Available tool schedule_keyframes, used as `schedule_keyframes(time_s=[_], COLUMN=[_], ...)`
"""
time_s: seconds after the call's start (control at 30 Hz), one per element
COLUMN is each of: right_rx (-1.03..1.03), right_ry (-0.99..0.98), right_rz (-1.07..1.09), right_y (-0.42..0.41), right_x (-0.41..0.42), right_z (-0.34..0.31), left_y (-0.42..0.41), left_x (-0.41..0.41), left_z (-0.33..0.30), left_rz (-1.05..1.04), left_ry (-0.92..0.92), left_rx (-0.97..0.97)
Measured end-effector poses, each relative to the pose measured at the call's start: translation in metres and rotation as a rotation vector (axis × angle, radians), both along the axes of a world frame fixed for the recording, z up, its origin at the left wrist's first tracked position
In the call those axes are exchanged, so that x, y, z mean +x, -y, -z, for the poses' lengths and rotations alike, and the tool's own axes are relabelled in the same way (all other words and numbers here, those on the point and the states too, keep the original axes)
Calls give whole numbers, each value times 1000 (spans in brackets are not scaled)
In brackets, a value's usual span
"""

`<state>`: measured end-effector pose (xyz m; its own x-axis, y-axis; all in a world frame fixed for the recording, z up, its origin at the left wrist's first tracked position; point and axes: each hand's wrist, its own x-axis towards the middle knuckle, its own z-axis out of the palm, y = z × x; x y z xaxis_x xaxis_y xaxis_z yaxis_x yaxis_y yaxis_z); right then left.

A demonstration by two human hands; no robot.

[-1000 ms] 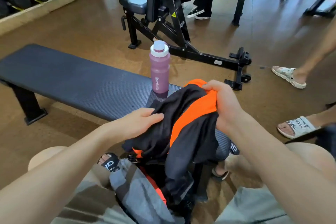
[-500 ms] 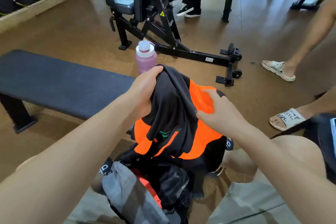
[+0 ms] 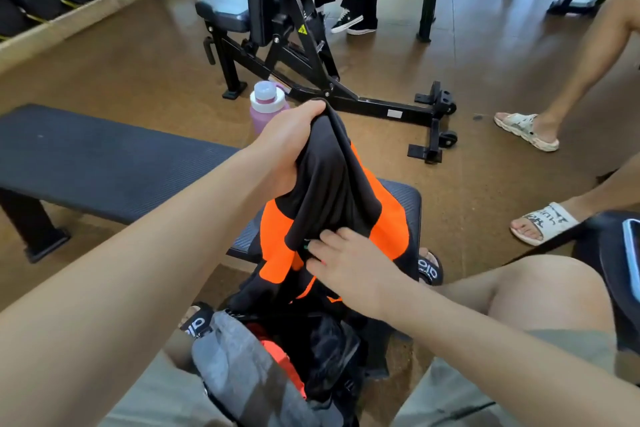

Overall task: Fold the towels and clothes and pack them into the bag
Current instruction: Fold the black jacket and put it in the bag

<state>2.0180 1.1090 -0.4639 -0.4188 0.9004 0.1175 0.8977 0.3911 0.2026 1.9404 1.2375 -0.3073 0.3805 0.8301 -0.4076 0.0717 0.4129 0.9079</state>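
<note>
Left hand (image 3: 289,135) grips the bunched top of a black-and-orange synthetic shirt (image 3: 332,191) while right hand (image 3: 341,262) pinches its lower edge above the open grey fabric bag (image 3: 242,371)

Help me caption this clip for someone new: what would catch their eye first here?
First the black and orange garment at centre, bunched and lifted over the near end of the bench: the left hand grips its top, the right hand pinches its lower edge. Below it, between the person's knees, sits the open bag. A pink bottle stands behind the left hand.
</note>
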Motion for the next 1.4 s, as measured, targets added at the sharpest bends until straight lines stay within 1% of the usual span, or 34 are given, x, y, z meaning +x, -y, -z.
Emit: schedule_keyframes(time_s=[0.03, 0.13, 0.2, 0.27, 0.3, 0.37, 0.43, 0.5, 0.57, 0.63, 0.67, 0.7, 0.77, 0.8, 0.87, 0.93, 1.0, 1.03, 1.07, 1.1, 1.17, 1.2, 1.23, 1.3, 1.33, 1.37, 1.4], right_rx=[-17, -60, -46, -114, -183, -363, -474, -472, -395, -307, -243, -182, -114, -98, -73, -62, -105, -174, -287, -443, -794, -884, -868, -604, -514, -505, -551], right_ry=[64, 230, 196, -40, -178, -403, -589, -832, -1106, -1354, -1434, -1491, -1575, -1596, -1623, -1647, -1610, -1569, -1519, -1452, -1239, -1168, -1171, -1266, -1304, -1306, -1292], right_rz=[-32, 0, 52, 46, 39, 102, 207, 290, 353, 433, 474, 504, 518, 514, 512, 521, 519, 507, 490, 471, 447, 435, 428, 453, 448, 416, 364], right_y=[-3, -13, -20, -18, -14, -8, -3, 0, 2, 1, 1, 1, -1, -2, -3, -1, 1, 3, 8, 12, 20, 22, 20, 11, 6, 2, 0], right_x=[-1, 7, 14, 18, 21, 31, 45, 63, 79, 89, 92, 92, 86, 80, 72, 71, 73, 75, 78, 82, 92, 97, 101, 103, 101, 99, 92], right_z=[9, 22, 10, -12, -21, -34, -47, -64, -81, -91, -94, -96, -96, -95, -94, -93, -93, -94, -96, -98, -107, -111, -113, -119, -121, -122, -122], left_y=[1, -2, -6, -11, -14, -13, -2, 10, 23, 30, 31, 32, 36, 38, 41, 38, 31, 27, 25, 24, 22, 23, 23, 26, 29, 32, 33], left_x=[1, 7, 11, 11, 9, -3, -21, -40, -53, -61, -63, -62, -57, -53, -45, -41, -40, -39, -37, -34, -29, -27, -25, -22, -21, -19, -17], left_z=[-1, 1, 8, 17, 25, 43, 63, 84, 97, 101, 98, 94, 85, 82, 81, 80, 76, 72, 67, 62, 49, 42, 35, 22, 14, 8, 3], left_rz=[31, 97, 137, 219, 259, 363, 473, 517, 543, 562, 595, 638, 692, 683, 606, 468, 362, 332, 307, 293, 306, 352, 429, 611, 698, 781, 849], left_ry=[-30, -102, -125, -122, -174, -421, -599, -672, -696, -718, -719, -711, -637, -561, -393, -185, -26, -2, 2, 7, -5, -40, -77, -118, -130, -143, -168], left_rx=[27, 68, 109, 188, 223, 329, 469, 596, 646, 596, 553, 491, 290, 202, 93, 13, -4, 28, 68, 107, 196, 251, 307, 377, 403, 435, 469])
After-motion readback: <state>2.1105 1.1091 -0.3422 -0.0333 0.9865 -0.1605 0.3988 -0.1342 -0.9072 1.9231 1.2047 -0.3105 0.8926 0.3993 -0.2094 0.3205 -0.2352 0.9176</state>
